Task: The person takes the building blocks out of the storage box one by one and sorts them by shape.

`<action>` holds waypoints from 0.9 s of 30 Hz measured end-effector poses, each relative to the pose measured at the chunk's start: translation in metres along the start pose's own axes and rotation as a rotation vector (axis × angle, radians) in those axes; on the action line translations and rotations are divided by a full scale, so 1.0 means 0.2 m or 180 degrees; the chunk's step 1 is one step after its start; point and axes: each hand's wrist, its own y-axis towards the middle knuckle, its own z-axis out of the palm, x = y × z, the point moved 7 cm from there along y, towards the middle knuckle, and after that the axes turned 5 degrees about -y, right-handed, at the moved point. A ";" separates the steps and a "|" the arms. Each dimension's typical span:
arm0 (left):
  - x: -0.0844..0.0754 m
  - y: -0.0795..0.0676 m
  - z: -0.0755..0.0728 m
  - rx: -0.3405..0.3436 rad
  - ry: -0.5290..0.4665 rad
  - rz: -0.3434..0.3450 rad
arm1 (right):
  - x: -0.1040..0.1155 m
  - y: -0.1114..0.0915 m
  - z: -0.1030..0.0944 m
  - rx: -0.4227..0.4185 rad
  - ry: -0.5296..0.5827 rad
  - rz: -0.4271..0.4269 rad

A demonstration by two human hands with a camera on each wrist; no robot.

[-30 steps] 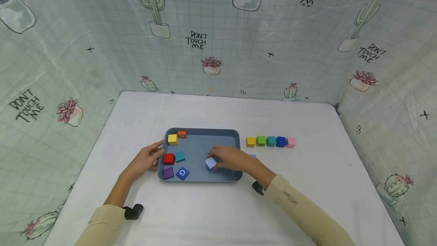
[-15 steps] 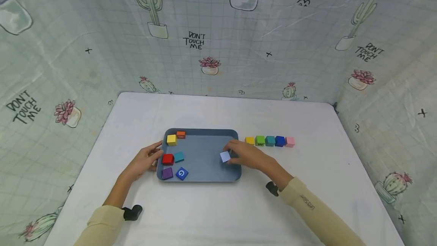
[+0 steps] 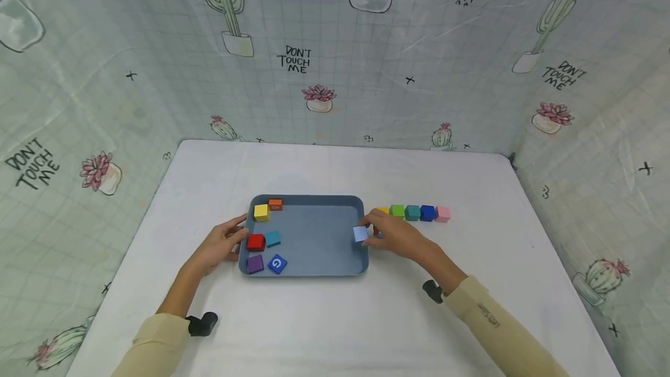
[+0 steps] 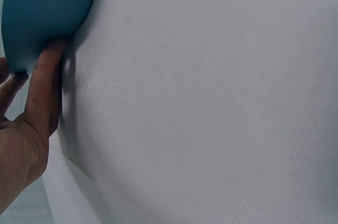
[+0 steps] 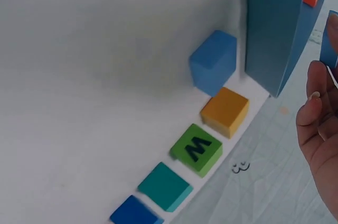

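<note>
My right hand [image 3: 395,234] pinches a light blue cube [image 3: 359,234] between thumb and fingers, above the right rim of the blue-grey tray [image 3: 314,272]. The right wrist view shows the held cube only in part, at its edge. My left hand [image 3: 222,243] rests against the tray's left side, its fingers fairly straight on the rim and outer wall. Inside the tray's left part lie a yellow cube [image 3: 261,213], an orange cube [image 3: 275,205], a red cube [image 3: 256,242], a teal cube [image 3: 273,238], a purple cube [image 3: 255,264] and a blue cube marked G [image 3: 277,264].
Right of the tray a row holds an amber cube [image 5: 226,111], a green cube [image 5: 196,150], a teal cube [image 3: 412,213], a dark blue cube [image 3: 427,213] and a pink cube [image 3: 442,214]. Another blue cube [image 5: 214,61] stands beside the tray, mostly behind my right hand in the head view.
My right hand has carried the light blue cube rightward, from over the tray's middle right to its right rim. My left hand stays at the tray's left side.
</note>
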 end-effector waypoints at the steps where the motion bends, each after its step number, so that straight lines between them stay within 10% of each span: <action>1: -0.01 0.00 0.00 -0.0005 -0.0010 0.0005 | 0.00 -0.01 -0.01 -0.0030 0.0019 -0.0010; 27: 0.00 -0.01 0.00 0.0011 -0.0060 0.0008 | -0.37 -0.25 -0.03 -0.0325 0.0228 0.1239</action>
